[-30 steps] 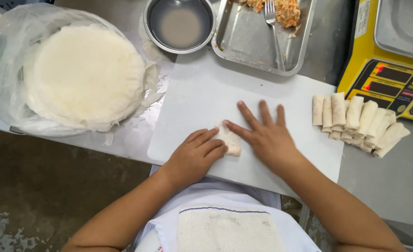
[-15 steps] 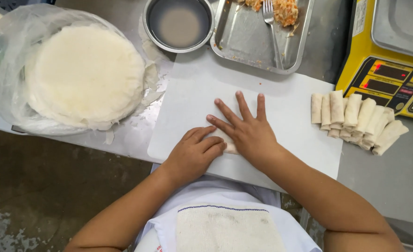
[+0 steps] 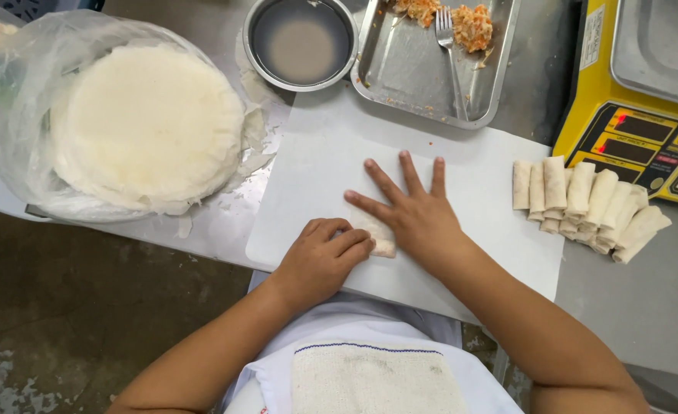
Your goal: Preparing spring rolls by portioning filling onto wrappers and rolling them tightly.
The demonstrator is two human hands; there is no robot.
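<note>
Rolling step, by the look of it: a half-rolled spring roll [image 3: 376,236] at lower centre of the frame, on the white cutting board [image 3: 308,176]. Left hand [image 3: 320,257] curled over its near end, fingers bent and pressing, not clamped. Right hand [image 3: 416,218] flat on top, fingers spread and open. Finished rolls [image 3: 584,203] in a row at right; stack of round wrappers [image 3: 143,126] in a plastic bag at upper left. Next, probably: an even push forward, wrapper kept tight.

Steel table [image 3: 201,230] is carrying a white cutting board [image 3: 316,169], bagged wrapper stack [image 3: 143,126], round metal bowl [image 3: 301,42], steel tray [image 3: 423,69], yellow scale [image 3: 646,130], finished rolls [image 3: 584,203].
</note>
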